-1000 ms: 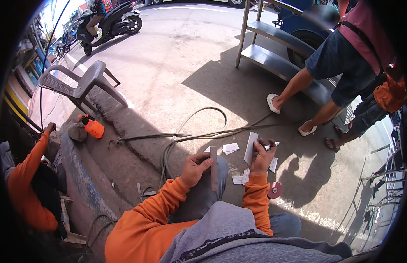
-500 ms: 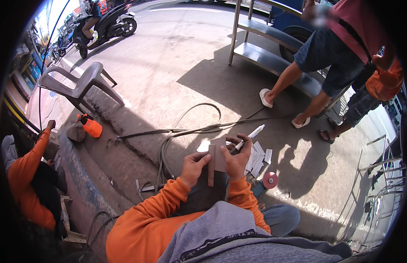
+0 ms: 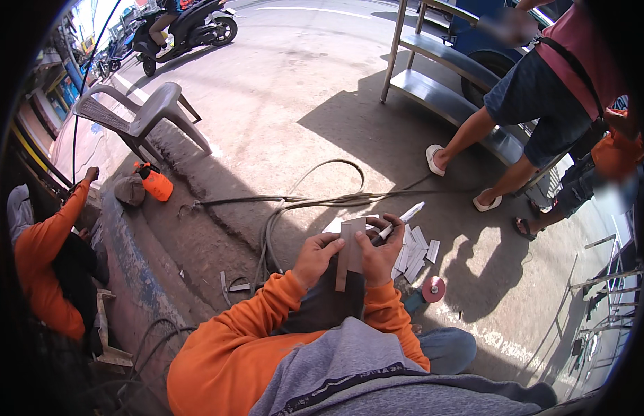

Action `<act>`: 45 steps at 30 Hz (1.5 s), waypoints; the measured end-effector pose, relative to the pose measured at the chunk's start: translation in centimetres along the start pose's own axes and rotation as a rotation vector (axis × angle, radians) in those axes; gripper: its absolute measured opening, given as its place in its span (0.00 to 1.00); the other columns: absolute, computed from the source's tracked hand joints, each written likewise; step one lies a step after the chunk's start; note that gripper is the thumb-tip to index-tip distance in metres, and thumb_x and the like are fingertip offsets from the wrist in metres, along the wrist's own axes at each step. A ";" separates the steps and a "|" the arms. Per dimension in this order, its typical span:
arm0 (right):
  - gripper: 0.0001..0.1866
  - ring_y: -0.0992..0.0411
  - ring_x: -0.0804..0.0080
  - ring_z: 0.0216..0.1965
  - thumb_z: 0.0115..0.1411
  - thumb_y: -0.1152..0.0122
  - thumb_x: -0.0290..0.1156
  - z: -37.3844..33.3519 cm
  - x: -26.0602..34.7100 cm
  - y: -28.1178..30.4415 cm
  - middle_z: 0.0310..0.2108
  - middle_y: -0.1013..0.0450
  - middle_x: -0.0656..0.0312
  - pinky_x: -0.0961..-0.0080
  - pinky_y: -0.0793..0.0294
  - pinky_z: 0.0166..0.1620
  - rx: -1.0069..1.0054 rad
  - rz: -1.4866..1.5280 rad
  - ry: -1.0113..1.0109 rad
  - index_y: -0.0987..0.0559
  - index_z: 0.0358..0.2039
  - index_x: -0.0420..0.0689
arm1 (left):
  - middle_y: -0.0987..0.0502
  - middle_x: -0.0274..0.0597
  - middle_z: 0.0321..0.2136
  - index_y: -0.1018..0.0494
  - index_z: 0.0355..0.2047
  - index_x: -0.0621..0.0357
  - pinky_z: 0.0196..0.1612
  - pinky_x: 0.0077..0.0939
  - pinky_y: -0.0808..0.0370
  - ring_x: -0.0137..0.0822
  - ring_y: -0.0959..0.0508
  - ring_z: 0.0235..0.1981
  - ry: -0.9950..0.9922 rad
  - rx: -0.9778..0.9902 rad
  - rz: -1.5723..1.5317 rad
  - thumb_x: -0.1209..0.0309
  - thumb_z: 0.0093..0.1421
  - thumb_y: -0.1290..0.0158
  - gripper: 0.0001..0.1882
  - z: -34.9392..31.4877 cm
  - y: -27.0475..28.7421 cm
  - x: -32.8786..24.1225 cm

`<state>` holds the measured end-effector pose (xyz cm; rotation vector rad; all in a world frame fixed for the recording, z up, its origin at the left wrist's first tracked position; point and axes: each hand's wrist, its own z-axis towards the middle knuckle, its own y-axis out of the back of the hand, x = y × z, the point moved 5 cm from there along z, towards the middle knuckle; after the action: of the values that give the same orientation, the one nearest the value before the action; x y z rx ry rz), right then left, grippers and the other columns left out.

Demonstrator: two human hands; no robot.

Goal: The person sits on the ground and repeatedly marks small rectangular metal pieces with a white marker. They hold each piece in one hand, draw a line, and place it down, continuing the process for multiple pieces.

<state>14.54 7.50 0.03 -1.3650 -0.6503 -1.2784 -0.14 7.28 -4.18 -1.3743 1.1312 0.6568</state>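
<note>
Above my lap, my left hand [image 3: 315, 259] is closed on a narrow brown flat strip [image 3: 342, 276], thumb toward its upper part. My right hand [image 3: 379, 256] pinches a wider grey-brown flat rectangular piece [image 3: 355, 256]. The strip lies upright along the left side of that piece, overlapping or touching it, and its lower end sticks out below. A white marker-like pen [image 3: 409, 212] with a dark grip is also tucked among my right fingers, pointing up and right. Just right of that hand, several pale flat strips [image 3: 413, 254] lie in a loose pile on the ground.
An angle grinder with a reddish disc [image 3: 433, 289] lies by my right knee. Cables and hoses [image 3: 287, 205] cross the pavement ahead. An orange spray bottle [image 3: 157, 184] and plastic chair [image 3: 145, 119] stand left. A metal shelf [image 3: 439, 93] and standing people [image 3: 543, 104] are at right; a co-worker [image 3: 55, 243] sits left.
The strip has come in closer against the wider piece, now covering its left side. Both hands keep their holds. The whole scene has shifted slightly to the right in view.
</note>
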 end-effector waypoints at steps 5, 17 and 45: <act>0.35 0.27 0.70 0.41 0.47 0.30 0.17 0.2 0.6 0.2 0.44 0.30 0.54 0.75 0.26 0.44 0.059 -0.087 0.087 0.41 0.50 0.44 | 0.20 0.40 0.34 0.25 0.45 0.69 0.36 0.18 0.25 0.25 0.22 0.32 -0.037 -0.037 -0.070 0.71 0.64 0.48 0.13 0.2 0.3 -0.1; 0.21 0.24 0.54 0.37 0.46 0.29 0.23 -2.0 2.8 -2.6 0.38 0.23 0.53 0.65 0.26 0.39 0.259 -0.761 0.500 0.33 0.37 0.41 | 0.20 0.41 0.34 0.24 0.45 0.68 0.32 0.20 0.23 0.28 0.21 0.32 -0.179 -0.229 -0.268 0.71 0.65 0.48 0.13 0.6 -0.3 -1.6; 0.15 0.21 0.57 0.34 0.49 0.31 0.23 -4.0 2.4 -3.3 0.35 0.21 0.50 0.69 0.24 0.38 0.228 -0.668 0.575 0.30 0.31 0.41 | 0.21 0.41 0.35 0.24 0.44 0.67 0.39 0.23 0.21 0.29 0.20 0.35 -0.150 0.108 -0.124 0.69 0.65 0.48 0.13 -0.7 2.3 -1.1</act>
<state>10.90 3.98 2.63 -0.5390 -0.8363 -1.9499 -2.78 7.25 -4.10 -1.2708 0.9411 0.5903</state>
